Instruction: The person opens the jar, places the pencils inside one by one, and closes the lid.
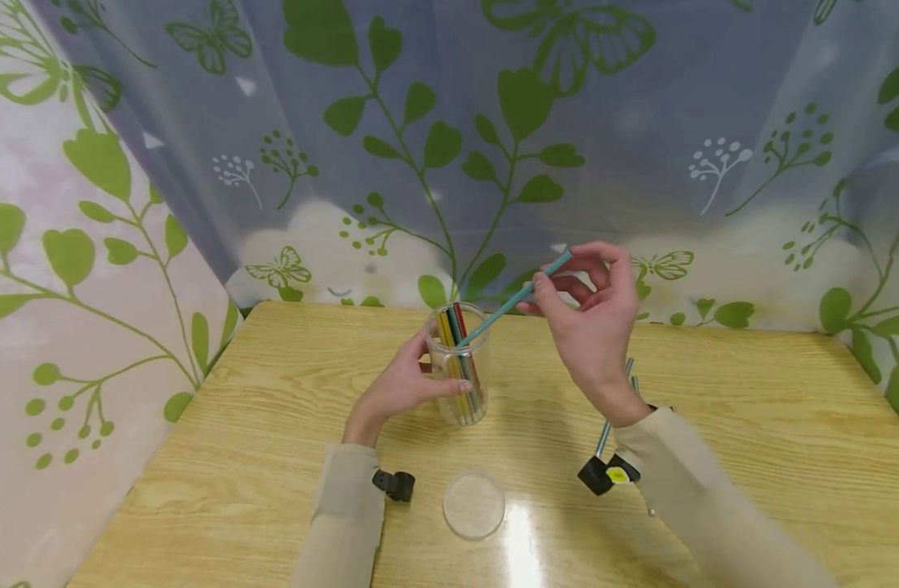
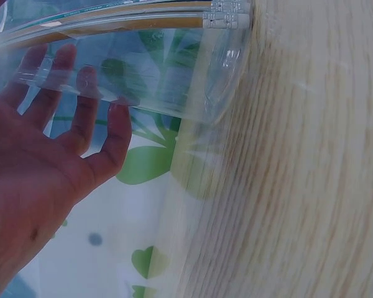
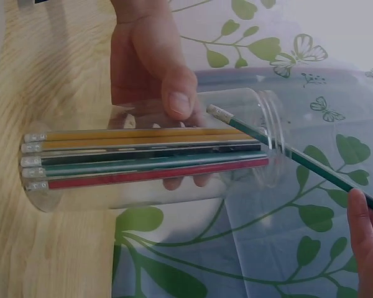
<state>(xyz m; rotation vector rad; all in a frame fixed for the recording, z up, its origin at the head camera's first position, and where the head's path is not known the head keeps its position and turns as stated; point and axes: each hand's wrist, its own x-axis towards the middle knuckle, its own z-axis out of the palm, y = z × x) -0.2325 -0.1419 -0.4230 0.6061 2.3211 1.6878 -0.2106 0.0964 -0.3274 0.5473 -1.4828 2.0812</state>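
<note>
Pinches a teal pencil (image 1: 504, 309) aslant in the right hand (image 1: 592, 314), thumb against bent fingers, eraser end at the mouth of a jar (image 1: 482, 363). Curls the left hand (image 1: 398, 385) round the jar, upright on the bench (image 1: 287, 367) with five other pencils (image 3: 155, 153) inside. Has a lid (image 1: 474, 505) lying flat nearby.

The right forearm (image 1: 695, 482) partly hides the loose pencils (image 1: 605, 437) on the bench (image 1: 273, 392). The right wrist view's edge cuts off the right hand (image 3: 369, 245) and one end of the held pencil (image 3: 326, 172). The yellow label's (image 1: 618, 474) marking is illegibly small.
</note>
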